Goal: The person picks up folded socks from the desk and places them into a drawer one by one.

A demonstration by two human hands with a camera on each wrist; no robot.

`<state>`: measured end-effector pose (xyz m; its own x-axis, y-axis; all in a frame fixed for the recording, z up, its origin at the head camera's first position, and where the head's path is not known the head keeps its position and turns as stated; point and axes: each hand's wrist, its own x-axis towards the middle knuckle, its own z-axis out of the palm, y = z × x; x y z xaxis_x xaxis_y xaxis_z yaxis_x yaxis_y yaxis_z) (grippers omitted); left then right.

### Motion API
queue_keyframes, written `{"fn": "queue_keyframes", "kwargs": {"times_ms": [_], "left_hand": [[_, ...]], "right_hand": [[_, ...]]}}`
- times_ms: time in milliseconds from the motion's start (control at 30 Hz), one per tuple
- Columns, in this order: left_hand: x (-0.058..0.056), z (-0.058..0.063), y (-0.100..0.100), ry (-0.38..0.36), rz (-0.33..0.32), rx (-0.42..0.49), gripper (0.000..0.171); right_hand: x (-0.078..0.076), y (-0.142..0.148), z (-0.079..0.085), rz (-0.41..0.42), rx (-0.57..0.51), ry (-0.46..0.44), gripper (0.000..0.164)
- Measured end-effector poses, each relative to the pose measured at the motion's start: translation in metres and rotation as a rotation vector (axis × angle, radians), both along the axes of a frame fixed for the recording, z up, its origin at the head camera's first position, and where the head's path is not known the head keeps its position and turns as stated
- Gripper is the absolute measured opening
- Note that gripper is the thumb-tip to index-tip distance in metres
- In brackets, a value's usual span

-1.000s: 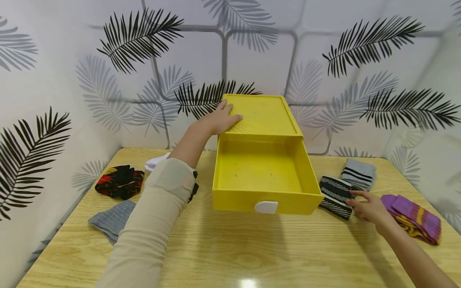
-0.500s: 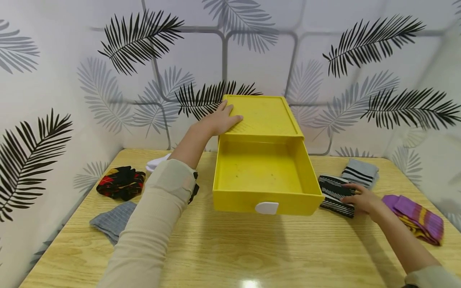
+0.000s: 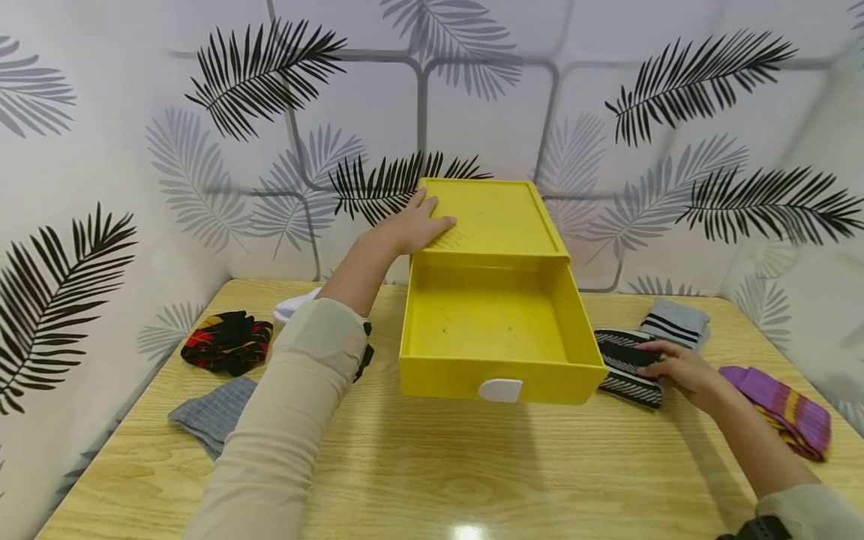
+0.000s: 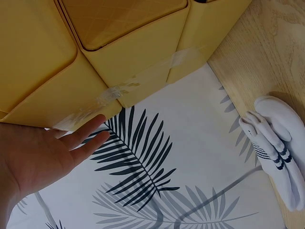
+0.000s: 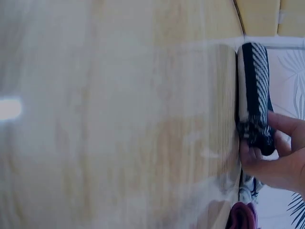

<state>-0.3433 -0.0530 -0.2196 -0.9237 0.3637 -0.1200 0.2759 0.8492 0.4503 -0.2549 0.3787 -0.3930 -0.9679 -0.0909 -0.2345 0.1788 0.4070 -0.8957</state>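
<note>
A yellow drawer box [image 3: 496, 214] stands in the middle, its drawer [image 3: 439, 379] pulled out toward me and bare inside. My left hand [image 3: 410, 225] rests on the left edge of the box's top, fingers extended; the left wrist view shows some fingers [image 4: 88, 138] straight along the box's side. On the right, my right hand [image 3: 685, 373] pinches the near right end of folded black-and-white patterned socks [image 3: 624, 382]. In the right wrist view, thumb and fingers sit on either side of that folded bundle [image 5: 257, 81], which lies low at the table.
Grey striped socks [image 3: 675, 322] lie behind my right hand, purple-and-yellow socks [image 3: 786, 409] to its right. On the left are black-and-red socks [image 3: 226, 341], a grey folded pair [image 3: 212, 412] and white socks [image 4: 276, 152]. A white handle [image 3: 499, 390] sticks out from the drawer front.
My right hand has moved slightly left, farther over the black-and-white socks, and its fingers have taken hold of them. The left hand and the drawer box have stayed in place.
</note>
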Motion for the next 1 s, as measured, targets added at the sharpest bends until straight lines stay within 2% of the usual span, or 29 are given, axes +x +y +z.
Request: {"fn": "queue_keyframes", "kwargs": {"times_ms": [33,100,233,533,667,800,1000], "left_hand": [[0.0,0.0,0.0,0.001,-0.001,0.002,0.068],[0.0,0.0,0.001,0.004,-0.003,0.004,0.068],[-0.001,0.0,0.001,0.008,-0.002,0.006,0.068],[0.0,0.0,-0.001,0.003,0.001,0.015,0.068],[-0.001,-0.001,0.0,0.0,-0.004,0.016,0.068],[-0.001,-0.001,0.001,-0.002,-0.006,0.021,0.068],[0.0,0.0,0.0,-0.003,0.005,0.019,0.068]], "right_hand": [[0.0,0.002,0.0,0.013,-0.054,-0.012,0.027],[0.001,0.006,0.001,0.035,-0.145,-0.043,0.032],[0.0,0.011,0.002,0.069,-0.204,-0.069,0.036],[0.001,0.011,0.002,0.016,-0.377,-0.031,0.046],[0.004,0.009,0.002,0.005,-0.388,-0.039,0.045],[0.006,0.008,0.007,0.008,-0.333,-0.044,0.043],[0.006,0.003,0.023,0.021,-0.222,-0.032,0.041]]}}
